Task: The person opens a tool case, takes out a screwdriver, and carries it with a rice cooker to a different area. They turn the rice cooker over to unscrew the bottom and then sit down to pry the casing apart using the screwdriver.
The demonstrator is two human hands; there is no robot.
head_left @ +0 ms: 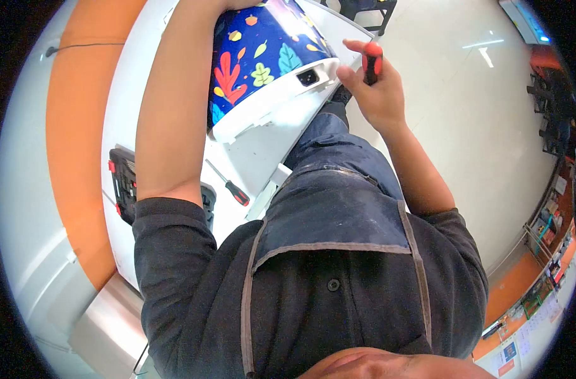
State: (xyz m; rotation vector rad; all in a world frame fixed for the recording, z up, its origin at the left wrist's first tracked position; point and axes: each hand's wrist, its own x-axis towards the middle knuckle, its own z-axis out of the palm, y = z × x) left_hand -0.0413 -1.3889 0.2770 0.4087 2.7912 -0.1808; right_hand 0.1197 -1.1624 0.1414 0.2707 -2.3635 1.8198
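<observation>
A rounded appliance (262, 54), dark blue with a printed leaf pattern, lies tilted on the white table. Its white base rim (269, 101) faces me and has a black power socket (308, 78) set in it. My left hand (240, 2) is at the top edge of the view, against the appliance; its fingers are cut off from sight. Beside the socket end, my right hand (382, 95) grips a screwdriver (372, 63) by its red and black handle, with the index finger stretched out. The screwdriver's shaft is hidden.
Another red and black screwdriver (236, 192) lies on the white table (228, 164). An open black tool case (122, 183) is partly behind my left forearm. A metal box (108, 322) stands lower left. Shelves with goods (550, 221) and dark chairs (543, 95) are at the right.
</observation>
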